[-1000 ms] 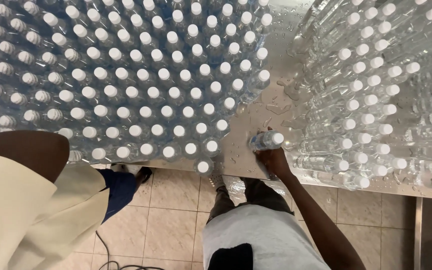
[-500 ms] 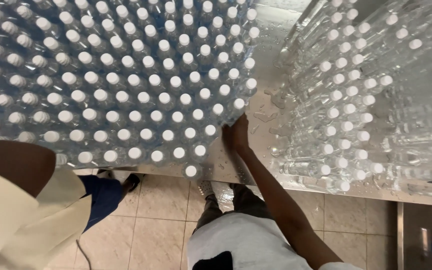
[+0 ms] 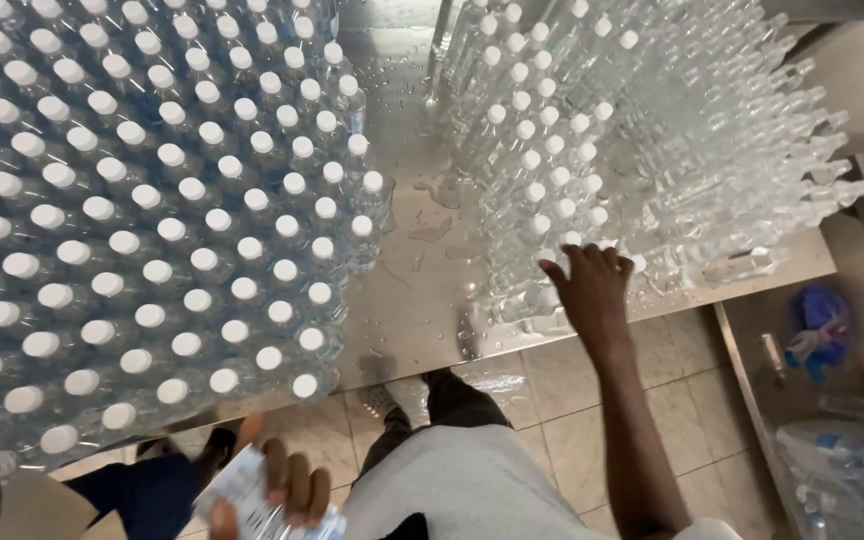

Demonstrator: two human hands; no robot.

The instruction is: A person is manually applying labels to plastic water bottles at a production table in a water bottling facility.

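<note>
Even, fairly bright indoor light, soft shadows.
Overhead light glinted off the wet steel tabletop [image 3: 407,300] and the clear bottles [image 3: 652,130] at upper right; wide-angle bending stretched the frame edges, and the lower right corner looked dim and blurred.

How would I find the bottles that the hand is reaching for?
Look at the wet shiny metal table. On its right half lies a heap of clear plastic bottles with white caps, where the right hand reaches. Unlike the upright bottles on the left, these lie on their sides.
</note>
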